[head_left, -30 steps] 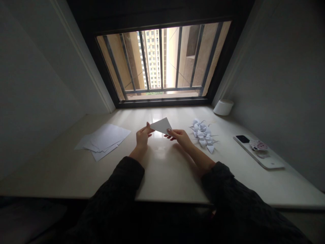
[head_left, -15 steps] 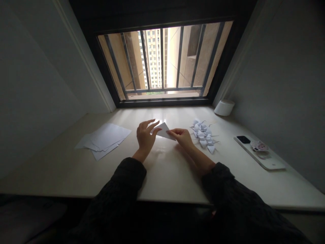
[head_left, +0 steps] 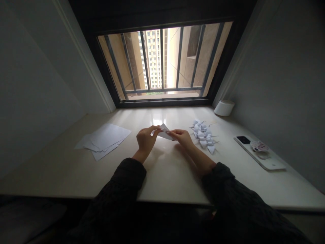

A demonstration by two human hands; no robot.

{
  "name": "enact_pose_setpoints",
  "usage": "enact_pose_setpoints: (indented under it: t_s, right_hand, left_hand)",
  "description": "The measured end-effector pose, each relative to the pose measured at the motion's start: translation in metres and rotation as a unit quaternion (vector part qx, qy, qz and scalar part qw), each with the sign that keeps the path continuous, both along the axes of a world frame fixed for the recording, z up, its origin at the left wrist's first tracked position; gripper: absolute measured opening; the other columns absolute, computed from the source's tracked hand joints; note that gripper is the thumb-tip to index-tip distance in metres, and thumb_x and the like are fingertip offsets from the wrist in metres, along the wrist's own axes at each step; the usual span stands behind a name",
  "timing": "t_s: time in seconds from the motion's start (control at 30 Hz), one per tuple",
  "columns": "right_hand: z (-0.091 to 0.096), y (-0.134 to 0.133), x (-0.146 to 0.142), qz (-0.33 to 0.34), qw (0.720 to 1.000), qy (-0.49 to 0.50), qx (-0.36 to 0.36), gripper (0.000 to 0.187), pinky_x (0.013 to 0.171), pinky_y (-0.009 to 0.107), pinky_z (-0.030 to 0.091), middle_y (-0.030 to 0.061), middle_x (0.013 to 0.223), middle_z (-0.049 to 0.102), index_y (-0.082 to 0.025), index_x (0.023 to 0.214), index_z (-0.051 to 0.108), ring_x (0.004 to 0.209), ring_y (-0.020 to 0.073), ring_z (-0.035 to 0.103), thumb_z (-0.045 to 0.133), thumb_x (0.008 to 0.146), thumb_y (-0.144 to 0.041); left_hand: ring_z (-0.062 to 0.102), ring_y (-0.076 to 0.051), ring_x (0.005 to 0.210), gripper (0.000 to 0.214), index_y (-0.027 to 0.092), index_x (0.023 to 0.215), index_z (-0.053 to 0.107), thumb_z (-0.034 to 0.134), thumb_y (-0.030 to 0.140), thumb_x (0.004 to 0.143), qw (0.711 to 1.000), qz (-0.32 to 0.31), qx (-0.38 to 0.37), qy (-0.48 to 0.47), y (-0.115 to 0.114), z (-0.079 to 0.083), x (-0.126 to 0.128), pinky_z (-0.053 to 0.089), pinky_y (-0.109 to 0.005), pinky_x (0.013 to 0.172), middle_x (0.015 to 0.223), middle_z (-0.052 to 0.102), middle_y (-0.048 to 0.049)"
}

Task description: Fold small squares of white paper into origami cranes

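Head view: loose white paper sheets [head_left: 105,140] on the table [head_left: 167,183], just left of the left grip [head_left: 146,140]; that grip pinching the left end of a folded white paper triangle [head_left: 164,132] between thumb and fingertips, the right grip [head_left: 183,139] pinching its right end, the paper held between both. Just right of the right grip, a heap of folded paper cranes [head_left: 203,135]; well right of it, a phone [head_left: 259,152] lying flat.

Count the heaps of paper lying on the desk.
2. Loose white sheets lie on the desk beyond the left hand; a heap of folded paper cranes lies past the right hand. The folded paper pinched between the hands isn't counted.
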State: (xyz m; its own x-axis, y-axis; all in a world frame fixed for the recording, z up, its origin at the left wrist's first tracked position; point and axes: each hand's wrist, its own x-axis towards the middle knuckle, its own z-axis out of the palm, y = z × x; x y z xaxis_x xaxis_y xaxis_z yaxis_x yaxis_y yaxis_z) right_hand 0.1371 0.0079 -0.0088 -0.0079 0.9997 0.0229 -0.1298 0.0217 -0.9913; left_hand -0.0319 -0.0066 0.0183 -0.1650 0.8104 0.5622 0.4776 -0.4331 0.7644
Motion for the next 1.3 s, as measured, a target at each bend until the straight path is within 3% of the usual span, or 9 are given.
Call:
enact_pose_setpoints:
  t_s: [0.2, 0.33, 0.47, 0.6, 0.7, 0.8, 0.97, 1.1, 1.3]
  right_hand:
    - [-0.014, 0.012, 0.006, -0.02, 0.999, 0.039, -0.032, 0.038, 0.053, 0.025, 0.045, 0.001, 0.06, 0.063, -0.015, 0.072, 0.07, 0.056, 0.0124, 0.054, 0.076, 0.058, -0.05]
    - [-0.017, 0.017, 0.008, -0.09, 0.992, 0.081, 0.03, 0.042, 0.05, 0.021, 0.041, -0.0032, 0.063, 0.064, -0.021, 0.093, 0.062, 0.055, 0.0109, 0.055, 0.078, 0.056, -0.035]
    - [-0.014, 0.019, 0.012, -0.088, 0.988, 0.101, 0.081, 0.036, 0.052, 0.021, 0.045, -0.0064, 0.065, 0.059, -0.023, 0.097, 0.063, 0.055, 0.0085, 0.052, 0.07, 0.062, -0.027]
    - [-0.012, 0.016, 0.015, -0.049, 0.993, 0.034, 0.101, 0.037, 0.06, 0.026, 0.052, 0.0004, 0.088, 0.065, -0.02, 0.101, 0.07, 0.062, 0.0099, 0.058, 0.067, 0.065, -0.026]
    - [-0.013, 0.014, 0.015, -0.038, 0.989, -0.019, 0.143, 0.044, 0.062, 0.027, 0.054, 0.0029, 0.106, 0.064, -0.021, 0.109, 0.068, 0.065, 0.0104, 0.06, 0.07, 0.066, -0.029]
    - [-0.015, 0.014, 0.013, -0.036, 0.985, -0.047, 0.161, 0.05, 0.063, 0.028, 0.056, 0.0038, 0.111, 0.064, -0.022, 0.115, 0.066, 0.065, 0.011, 0.062, 0.072, 0.067, -0.034]
    - [-0.011, 0.012, 0.013, -0.033, 0.991, -0.025, 0.126, 0.052, 0.069, 0.034, 0.059, 0.0062, 0.111, 0.068, -0.022, 0.115, 0.066, 0.07, 0.0164, 0.068, 0.074, 0.067, -0.041]
    - [-0.002, 0.007, 0.019, 0.002, 0.992, -0.014, 0.126, 0.046, 0.078, 0.039, 0.057, 0.007, 0.096, 0.074, -0.021, 0.106, 0.071, 0.075, 0.0215, 0.071, 0.075, 0.066, -0.043]
    - [-0.004, 0.01, 0.022, 0.019, 0.986, -0.028, 0.165, 0.041, 0.079, 0.041, 0.057, 0.0056, 0.082, 0.075, -0.022, 0.096, 0.074, 0.075, 0.0233, 0.071, 0.081, 0.059, -0.039]
  left_hand:
    - [0.068, -0.018, 0.086, 0.01, 0.025, 0.084, 0.067, 0.059, 0.031, 0.086, 0.98, -0.025, 0.091, 0.177, 0.006, -0.002, -0.005, 0.047, -0.03, 0.077, 0.1, 0.073, 0.0005]
    - [0.063, -0.018, 0.102, 0.01, 0.022, 0.085, 0.063, 0.055, 0.027, 0.088, 0.964, -0.024, 0.156, 0.212, 0.007, 0.004, -0.01, 0.045, -0.032, 0.086, 0.111, 0.069, -0.0033]
    - [0.062, -0.021, 0.093, 0.014, 0.022, 0.08, 0.065, 0.055, 0.029, 0.087, 0.94, 0.023, 0.164, 0.299, 0.013, 0.009, -0.022, 0.042, -0.035, 0.084, 0.094, 0.069, -0.0057]
    - [0.063, -0.021, 0.082, 0.012, 0.024, 0.081, 0.068, 0.058, 0.028, 0.085, 0.921, 0.004, 0.133, 0.367, 0.019, 0.01, -0.035, 0.037, -0.038, 0.089, 0.085, 0.071, -0.0036]
    - [0.064, -0.021, 0.074, 0.011, 0.026, 0.086, 0.07, 0.061, 0.03, 0.083, 0.935, 0.014, 0.084, 0.345, 0.021, 0.006, -0.038, 0.039, -0.036, 0.084, 0.078, 0.072, -0.0016]
    - [0.066, -0.022, 0.072, 0.016, 0.029, 0.092, 0.072, 0.065, 0.033, 0.079, 0.953, -0.023, 0.028, 0.301, 0.023, -0.002, -0.037, 0.043, -0.032, 0.074, 0.077, 0.073, -0.0002]
    - [0.069, -0.023, 0.086, 0.017, 0.028, 0.087, 0.075, 0.07, 0.036, 0.074, 0.989, -0.116, -0.024, 0.088, 0.03, -0.008, -0.037, 0.049, -0.033, 0.079, 0.088, 0.075, -0.0019]
    - [0.069, -0.022, 0.083, 0.022, 0.021, 0.083, 0.075, 0.075, 0.037, 0.067, 0.977, -0.183, -0.068, -0.081, 0.035, -0.003, -0.04, 0.051, -0.035, 0.083, 0.089, 0.075, -0.0059]
    - [0.069, -0.021, 0.08, 0.023, 0.017, 0.079, 0.073, 0.072, 0.039, 0.07, 0.966, -0.203, -0.103, -0.125, 0.039, 0.0, -0.046, 0.052, -0.035, 0.078, 0.084, 0.074, -0.0084]
